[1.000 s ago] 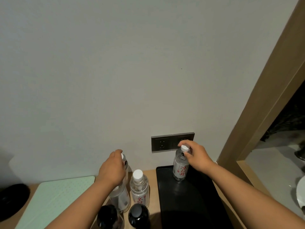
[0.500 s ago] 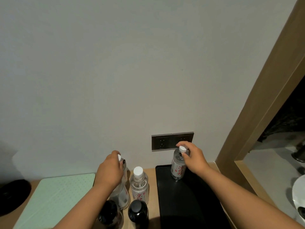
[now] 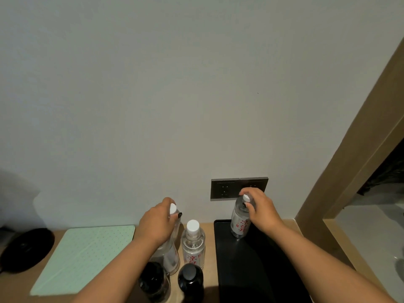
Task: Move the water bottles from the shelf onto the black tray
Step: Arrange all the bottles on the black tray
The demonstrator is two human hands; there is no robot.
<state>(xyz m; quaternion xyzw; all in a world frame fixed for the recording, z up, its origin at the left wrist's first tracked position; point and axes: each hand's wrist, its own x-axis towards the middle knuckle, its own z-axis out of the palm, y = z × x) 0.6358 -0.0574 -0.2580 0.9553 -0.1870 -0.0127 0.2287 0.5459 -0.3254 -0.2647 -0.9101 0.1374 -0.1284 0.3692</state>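
A clear water bottle (image 3: 239, 221) with a white cap and red lettering stands upright at the far end of the black tray (image 3: 244, 270). My right hand (image 3: 260, 209) grips its neck just under the cap. My left hand (image 3: 156, 224) grips the neck of a second water bottle (image 3: 170, 256) that stands on the wooden shelf (image 3: 209, 237) left of the tray. A third water bottle (image 3: 193, 243) stands free between that one and the tray.
Two dark-capped bottles (image 3: 190, 281) stand at the near edge below the water bottles. A mint green folded cover (image 3: 83, 256) lies to the left, with a black round object (image 3: 24, 250) beyond it. A grey wall socket (image 3: 227, 189) sits behind the tray; a wooden frame (image 3: 341, 182) rises at right.
My right hand has kept its hold on the bottle standing at the tray's far end. My left hand has stayed on the neck of the shelf bottle.
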